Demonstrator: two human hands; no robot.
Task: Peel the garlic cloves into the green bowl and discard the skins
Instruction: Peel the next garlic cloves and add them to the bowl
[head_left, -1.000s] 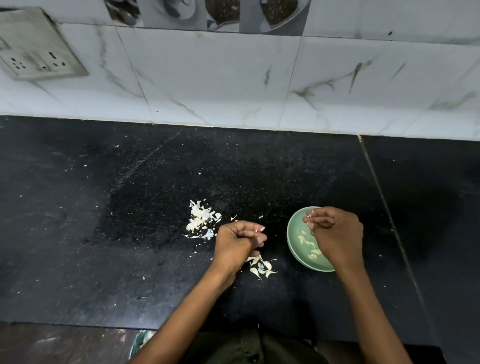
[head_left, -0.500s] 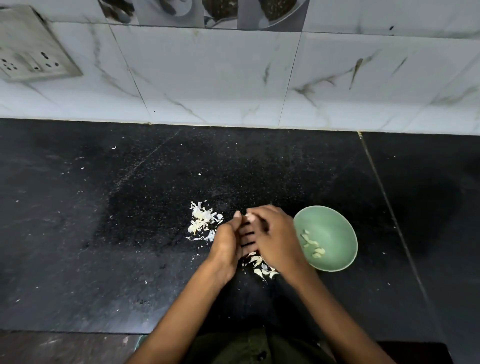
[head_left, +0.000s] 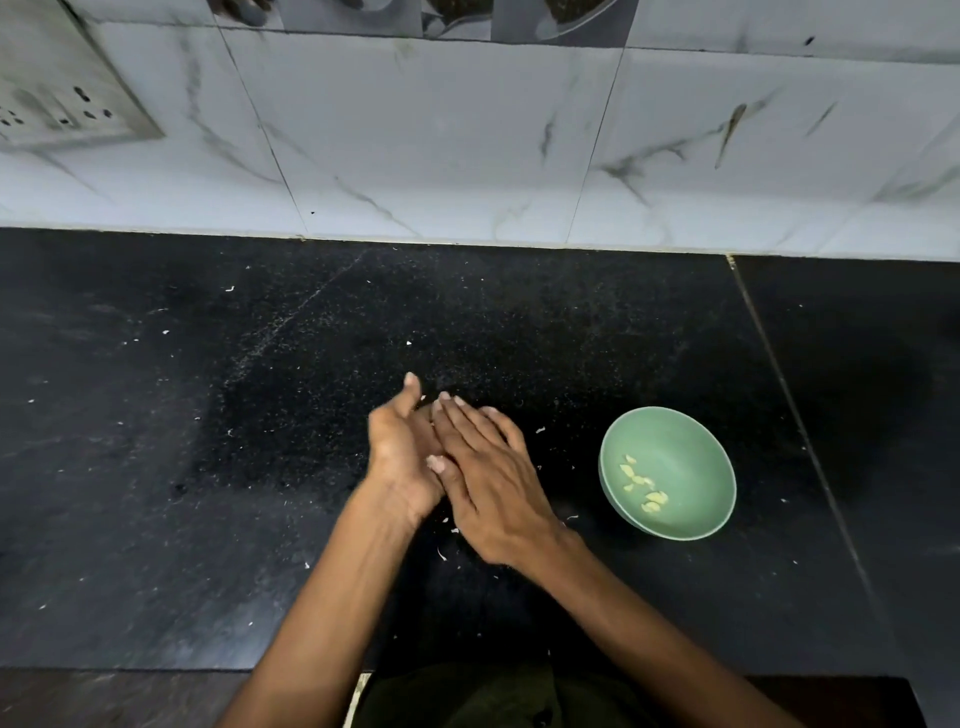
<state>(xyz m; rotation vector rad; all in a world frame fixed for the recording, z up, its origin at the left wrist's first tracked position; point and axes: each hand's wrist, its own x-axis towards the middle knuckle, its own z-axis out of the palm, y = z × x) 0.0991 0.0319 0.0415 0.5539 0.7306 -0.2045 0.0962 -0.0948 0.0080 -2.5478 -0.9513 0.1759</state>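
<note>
A green bowl (head_left: 696, 423) sits on the black counter right of my hands, with several peeled garlic cloves (head_left: 644, 486) inside. My left hand (head_left: 397, 457) is turned on its edge, palm facing right, fingers straight. My right hand (head_left: 493, 493) lies flat against that palm with straight fingers, its back towards me. Both hands are together left of the bowl and apart from it. Whatever lies between or under the palms is hidden. A few small garlic skin bits (head_left: 441, 553) lie on the counter by my wrists.
A marble-tiled wall rises behind the black counter (head_left: 208, 467), with a socket plate (head_left: 62, 98) at the upper left. A seam (head_left: 779, 389) runs through the counter right of the bowl. The counter's front edge (head_left: 156, 670) is near my body.
My right hand left the bowl and joined my left hand. Both hands have flattened together over the spot where the two skin piles lay; those piles no longer show.
</note>
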